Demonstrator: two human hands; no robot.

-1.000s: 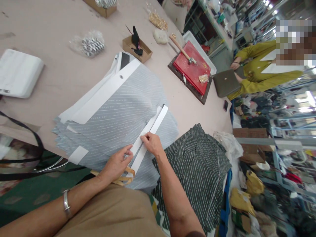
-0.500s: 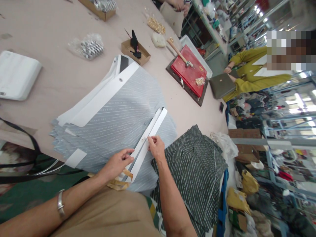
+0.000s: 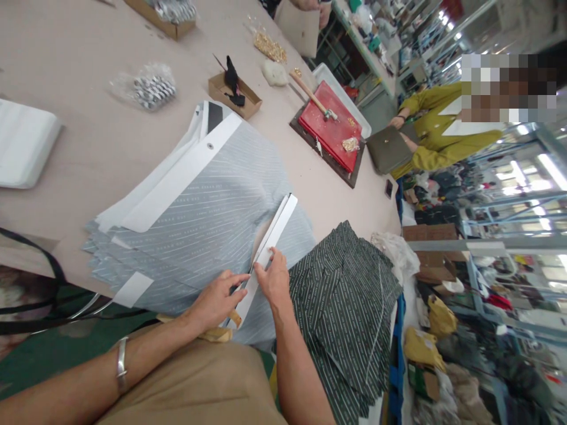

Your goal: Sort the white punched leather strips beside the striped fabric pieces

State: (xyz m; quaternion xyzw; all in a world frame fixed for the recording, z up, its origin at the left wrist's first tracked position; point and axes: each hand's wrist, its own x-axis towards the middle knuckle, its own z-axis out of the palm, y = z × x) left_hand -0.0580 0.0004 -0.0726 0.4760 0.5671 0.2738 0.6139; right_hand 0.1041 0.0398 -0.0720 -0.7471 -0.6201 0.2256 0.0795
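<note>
A grey-blue lining piece point(image 3: 297, 227) with printed lines lies in front of me, its two white edge strips point(image 3: 280, 219) close together. My left hand point(image 3: 221, 296) grips the near strip between thumb and forefinger. Just to the right, the thumb and fingers of my right hand point(image 3: 273, 276) close over the far strip. Beneath and to the left is a fanned stack of similar grey-blue lining pieces point(image 3: 212, 183); the top one has a white band with a small round metal snap point(image 3: 209, 146). A tan strip point(image 3: 234, 319) hangs below my left hand.
Dark striped fabric pieces point(image 3: 341, 307) lie stacked to the right. Beyond are a hammer point(image 3: 305, 91) on a red board point(image 3: 330, 118), a cardboard tray point(image 3: 248, 101), and a bag of metal parts point(image 3: 154, 88). A co-worker in a mustard top point(image 3: 436, 141) holds a dark bag point(image 3: 387, 147).
The two white strips have come closer together. My right hand has moved slightly toward my left, its fingers now over the strip. The whole view has shifted a little.
</note>
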